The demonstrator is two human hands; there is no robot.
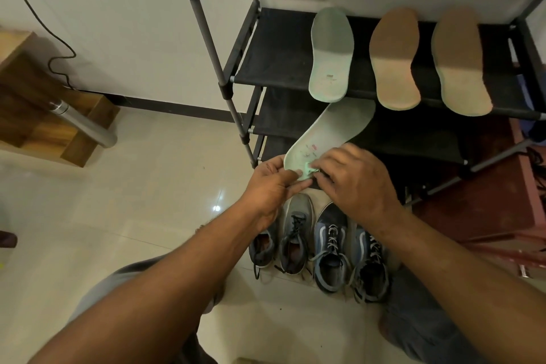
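Note:
A pale green insole [331, 133] is held up in front of the black shoe rack [274, 68], toe end pointing up and right. My left hand [273, 183] pinches its heel edge from the left. My right hand [357, 180] grips the same heel end from the right, fingers curled over a folded bit of it. A second green insole [331, 56] and two tan insoles [394, 59] [461, 62] lie on the rack's second shelf. Below my hands, two grey sneakers [295, 233] and two blue laced sneakers [332, 248] stand on the floor.
The rack's metal post [218, 68] rises left of the shelves. A wooden box with a steel flask [82, 121] sits by the wall at the left, with a black cable above it. Red crates [502, 201] stand at the right. My knees frame the shoes on the tiled floor.

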